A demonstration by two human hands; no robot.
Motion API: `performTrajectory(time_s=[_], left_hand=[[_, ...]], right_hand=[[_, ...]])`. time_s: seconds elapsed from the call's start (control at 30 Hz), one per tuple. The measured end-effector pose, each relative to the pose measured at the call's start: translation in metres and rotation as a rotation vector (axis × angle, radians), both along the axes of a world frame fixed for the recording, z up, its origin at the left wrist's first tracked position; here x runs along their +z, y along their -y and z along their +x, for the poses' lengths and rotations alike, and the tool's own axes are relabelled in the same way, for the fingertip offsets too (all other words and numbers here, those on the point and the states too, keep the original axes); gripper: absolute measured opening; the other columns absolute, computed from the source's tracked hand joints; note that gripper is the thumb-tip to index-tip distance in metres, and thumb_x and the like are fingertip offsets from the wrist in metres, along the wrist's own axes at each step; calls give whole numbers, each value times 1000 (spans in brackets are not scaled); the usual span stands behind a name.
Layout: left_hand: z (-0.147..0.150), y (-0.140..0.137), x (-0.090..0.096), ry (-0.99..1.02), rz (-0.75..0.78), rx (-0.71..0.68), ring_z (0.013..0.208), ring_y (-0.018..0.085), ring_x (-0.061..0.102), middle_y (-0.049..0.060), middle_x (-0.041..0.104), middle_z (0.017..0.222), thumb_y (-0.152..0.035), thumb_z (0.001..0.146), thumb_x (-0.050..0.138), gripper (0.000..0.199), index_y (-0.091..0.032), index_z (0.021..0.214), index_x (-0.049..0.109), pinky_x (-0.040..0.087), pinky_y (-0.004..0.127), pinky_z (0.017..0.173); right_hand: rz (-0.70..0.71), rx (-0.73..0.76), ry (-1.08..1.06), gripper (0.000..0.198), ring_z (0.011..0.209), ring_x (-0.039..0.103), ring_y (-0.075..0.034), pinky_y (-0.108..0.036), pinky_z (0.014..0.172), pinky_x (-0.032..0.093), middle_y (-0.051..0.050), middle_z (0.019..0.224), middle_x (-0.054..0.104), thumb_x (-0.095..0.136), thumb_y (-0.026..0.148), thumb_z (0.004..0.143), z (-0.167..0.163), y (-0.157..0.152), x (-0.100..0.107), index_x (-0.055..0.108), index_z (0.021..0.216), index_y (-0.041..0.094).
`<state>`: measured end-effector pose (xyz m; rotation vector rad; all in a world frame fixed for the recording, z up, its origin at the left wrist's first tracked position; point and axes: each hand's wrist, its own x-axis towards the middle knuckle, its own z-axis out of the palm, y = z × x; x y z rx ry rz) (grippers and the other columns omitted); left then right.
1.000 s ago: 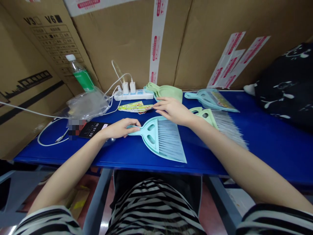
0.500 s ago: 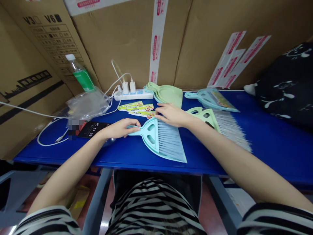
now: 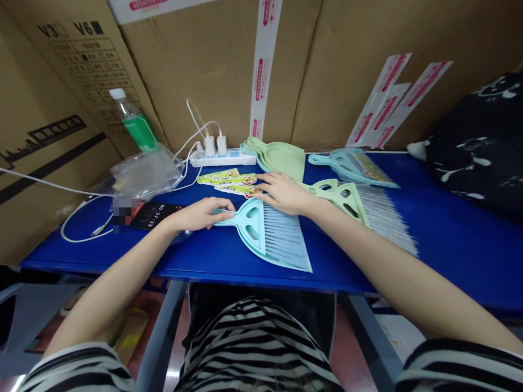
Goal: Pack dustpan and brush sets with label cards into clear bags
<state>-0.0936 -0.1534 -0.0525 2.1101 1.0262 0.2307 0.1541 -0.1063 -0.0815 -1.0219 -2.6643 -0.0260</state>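
Note:
A light blue hand brush [image 3: 256, 227] with grey bristles lies on a matching blue dustpan [image 3: 300, 267] at the table's front. My left hand [image 3: 200, 213] is closed around their handles. Over the upper edge of the bristles, my right hand [image 3: 284, 193] stretches its fingers leftward, holding nothing. Its fingertips reach the near end of several printed yellow-green paper labels [image 3: 231, 180]; whether they touch is unclear. Right of that hand rests a green brush [image 3: 349, 201] with pale bristles, partly covered by my forearm.
Stacked green dustpans [image 3: 284, 157] lie at the back beside a white power strip [image 3: 235, 158]. A blue dustpan [image 3: 347, 165] with a printed card sits farther right. At left are a phone [image 3: 151, 215], a plastic bag [image 3: 145, 171] and a bottle [image 3: 139, 128]; a black patterned bag [image 3: 482, 141] stands at right.
My right hand has shifted slightly left, toward the paper labels. My left hand, the blue brush and its dustpan stay in place.

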Motion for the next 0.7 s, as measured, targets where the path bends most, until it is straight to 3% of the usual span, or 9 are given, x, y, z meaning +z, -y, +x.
performTrajectory(time_s=[0.2,0.33,0.53,0.7], left_hand=[[1,1,0,-4,6,9,55,8,46,0,52,77,-50,89,48,37,-15,92,59,43,18,47],[1,1,1,-5,-3,6,56,8,46,0,51,77,-52,88,49,38,-15,92,59,42,16,45],[1,1,1,-2,2,3,57,8,45,1,52,78,-50,88,48,36,-15,92,59,43,16,45],[2,2,2,-1,-4,7,61,10,46,1,51,77,-50,88,49,36,-16,91,59,45,17,47]], right_hand=[[44,-3,26,51,130,49,-34,-51,102,39,-15,136,61,38,50,99,-6,-2,-5,69,120,15],[69,14,17,47,125,51,-33,-50,100,39,-17,129,65,41,44,99,-4,-2,3,70,117,11],[155,46,-131,29,108,58,-28,-46,93,39,-7,101,74,45,21,93,3,4,26,74,92,24],[103,92,-222,17,81,59,-22,-39,84,40,-5,82,68,47,14,81,1,18,36,63,79,22]])
